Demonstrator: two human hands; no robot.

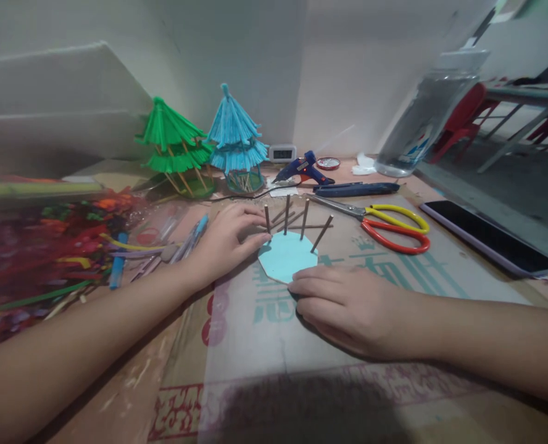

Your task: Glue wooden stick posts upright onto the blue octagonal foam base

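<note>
A light blue polygonal base point(286, 258) lies on the printed cardboard sheet, with several thin brown sticks point(304, 220) standing up along its far and right edges. My left hand point(237, 237) is at the base's left edge, fingers apart, its thumb and fingertips near the leftmost stick point(267, 221). At the near right edge of the base rests my right hand point(348, 305), its fingers bent and pressed together, fingertips touching the rim. Loose brown sticks point(318, 226) lie just behind the base.
Behind stand green point(172, 139) and blue point(237, 132) tiered models, a small clock point(282, 153) and a blue glue gun point(304, 168). Scissors point(394, 228), a phone point(487, 237) and a clear jar point(415, 117) are at right. Colourful craft pieces point(61, 246) cover the left.
</note>
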